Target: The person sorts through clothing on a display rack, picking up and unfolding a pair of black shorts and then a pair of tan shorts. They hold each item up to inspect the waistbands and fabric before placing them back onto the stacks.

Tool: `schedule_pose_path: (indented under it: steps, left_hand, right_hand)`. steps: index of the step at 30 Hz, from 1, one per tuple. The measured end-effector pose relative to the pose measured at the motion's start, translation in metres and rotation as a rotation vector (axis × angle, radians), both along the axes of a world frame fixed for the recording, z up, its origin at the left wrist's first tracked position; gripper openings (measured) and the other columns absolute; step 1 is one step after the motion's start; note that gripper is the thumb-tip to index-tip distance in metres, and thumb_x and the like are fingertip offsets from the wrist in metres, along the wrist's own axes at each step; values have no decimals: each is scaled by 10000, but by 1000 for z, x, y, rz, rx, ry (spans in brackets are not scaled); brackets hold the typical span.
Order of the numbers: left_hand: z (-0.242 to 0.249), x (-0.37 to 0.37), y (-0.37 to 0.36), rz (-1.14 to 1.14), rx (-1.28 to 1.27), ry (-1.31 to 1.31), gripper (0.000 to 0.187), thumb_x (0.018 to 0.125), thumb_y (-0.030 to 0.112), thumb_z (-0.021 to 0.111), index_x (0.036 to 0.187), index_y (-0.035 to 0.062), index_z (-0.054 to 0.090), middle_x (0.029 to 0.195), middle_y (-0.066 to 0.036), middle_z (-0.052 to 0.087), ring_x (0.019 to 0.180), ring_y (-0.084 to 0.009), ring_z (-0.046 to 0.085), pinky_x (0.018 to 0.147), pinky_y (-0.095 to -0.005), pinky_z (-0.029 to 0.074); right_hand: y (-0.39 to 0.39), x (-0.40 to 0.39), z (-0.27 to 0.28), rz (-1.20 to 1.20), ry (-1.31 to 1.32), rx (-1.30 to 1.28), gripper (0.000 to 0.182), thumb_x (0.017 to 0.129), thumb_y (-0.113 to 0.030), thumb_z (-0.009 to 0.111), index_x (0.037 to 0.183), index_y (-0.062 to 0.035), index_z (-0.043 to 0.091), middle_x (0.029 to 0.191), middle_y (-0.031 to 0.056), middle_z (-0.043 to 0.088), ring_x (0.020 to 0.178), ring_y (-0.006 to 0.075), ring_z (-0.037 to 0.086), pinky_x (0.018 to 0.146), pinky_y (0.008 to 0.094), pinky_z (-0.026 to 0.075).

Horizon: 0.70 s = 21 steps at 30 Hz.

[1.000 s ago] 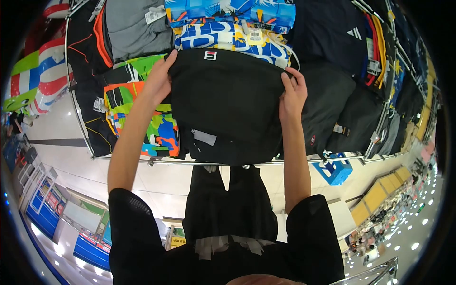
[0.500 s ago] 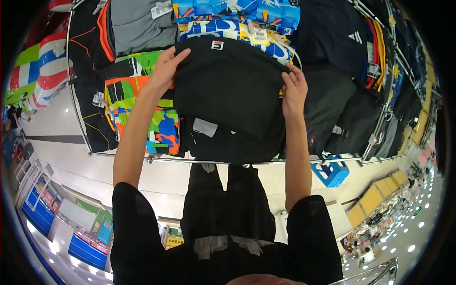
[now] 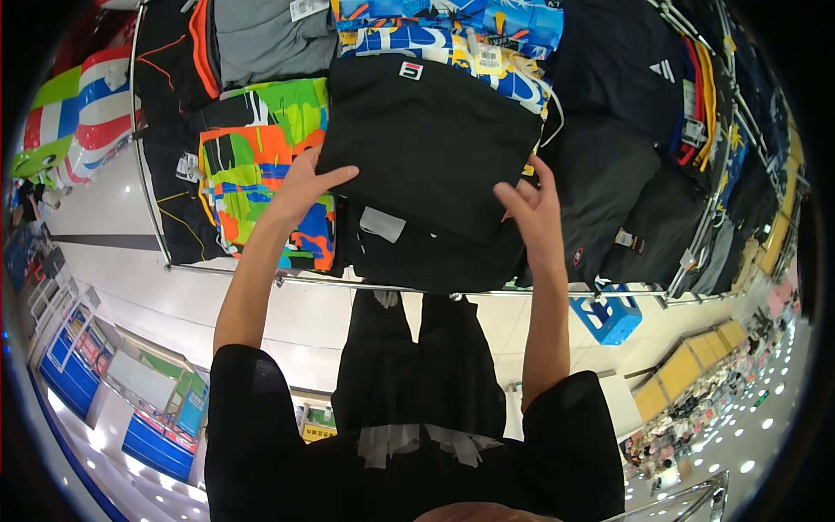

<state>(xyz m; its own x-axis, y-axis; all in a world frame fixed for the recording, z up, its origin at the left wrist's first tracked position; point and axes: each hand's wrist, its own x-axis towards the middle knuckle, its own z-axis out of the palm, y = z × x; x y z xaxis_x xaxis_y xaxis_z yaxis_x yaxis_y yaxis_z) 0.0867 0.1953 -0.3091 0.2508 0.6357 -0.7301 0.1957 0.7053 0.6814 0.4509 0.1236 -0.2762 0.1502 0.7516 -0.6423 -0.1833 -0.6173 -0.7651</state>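
A folded black garment (image 3: 426,143) with a small white, red and black logo patch lies on top of the stacked clothes before me. My left hand (image 3: 303,190) is at its lower left edge, thumb stretched over the fabric and fingers along the side. At the lower right edge is my right hand (image 3: 532,207), thumb and fingers spread apart. Beneath that garment, another black garment (image 3: 435,261) shows, with a pale grey tag (image 3: 382,224). A green, orange and blue patterned garment (image 3: 261,183) lies beside my left hand.
Blue patterned shorts (image 3: 452,17) and a grey garment (image 3: 274,48) lie at the back. More dark clothes (image 3: 600,165) are on the right. A metal rail (image 3: 365,284) borders the display in front of my legs. A blue plastic stool (image 3: 609,317) stands on the floor below.
Both hands have moved from the garment's upper edge down to its lower sides. My right hand has let go and spread its fingers. The garment now lies flatter, its edges straighter.
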Motion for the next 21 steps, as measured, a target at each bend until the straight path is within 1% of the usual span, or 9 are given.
schedule_pose_path:
  steps: [6,8,10,11,14,15,18,19,21]
  left_hand:
    - [30,1,-17,81,-56,-20,506,960,108,835,1403,-49,647,1235,-104,768,1076,-163,743,856,-312,629]
    - [24,5,-21,62,-30,7,498,966,112,831,1405,-37,647,1205,-98,773,1008,-157,760,754,-302,645]
    - [-10,9,-36,51,10,55,497,974,126,827,1411,-24,645,1166,-86,778,941,-145,768,664,-290,640]
    - [-15,10,-37,82,18,56,545,967,139,836,1429,-34,605,1111,-94,779,920,-140,761,663,-288,624]
    - [7,6,-28,-191,151,446,613,936,144,862,1443,-28,563,1078,-138,771,915,-159,765,697,-291,617]
    - [28,9,-20,-353,247,653,664,910,152,883,1451,-17,536,1106,-191,760,927,-225,779,800,-334,623]
    - [39,3,-2,-137,546,601,695,893,165,898,1463,-6,538,1220,-230,743,1047,-300,778,920,-375,617]
    - [23,-5,13,-153,783,551,732,924,234,884,1496,-14,501,1369,-250,682,1186,-342,730,985,-428,613]
    - [-2,-8,57,-129,773,409,762,920,248,889,1514,-15,492,1407,-260,663,1250,-348,701,1047,-430,589]
  right_hand:
    - [-13,-13,41,-50,8,117,913,993,159,639,1741,-85,174,1322,226,741,1073,164,772,844,220,612]
    - [-18,-21,44,-111,-9,114,906,996,145,649,1743,-84,190,1130,110,739,924,89,726,766,187,559]
    - [-43,-16,11,36,-180,95,869,990,111,688,1726,-66,261,960,18,529,769,41,525,682,186,445]
    - [-50,-12,-4,109,-267,94,851,987,93,708,1717,-56,297,876,-28,424,691,17,425,640,185,389]
    - [-46,-16,15,147,-406,66,833,967,60,760,1688,-47,357,970,11,592,772,64,608,718,227,502]
    - [-48,-14,17,138,-450,87,820,961,48,775,1673,-43,380,1027,33,619,820,85,632,747,240,521]
    - [-36,15,5,60,-537,178,729,952,-40,836,1585,4,476,1279,134,677,1048,166,695,878,297,579]
    - [-25,26,-3,-7,-451,165,717,962,-70,840,1570,31,475,1289,147,683,1082,171,699,904,300,578]
    - [2,42,-25,-105,-308,143,686,992,-186,846,1519,84,498,1309,172,707,1150,176,706,947,310,576]
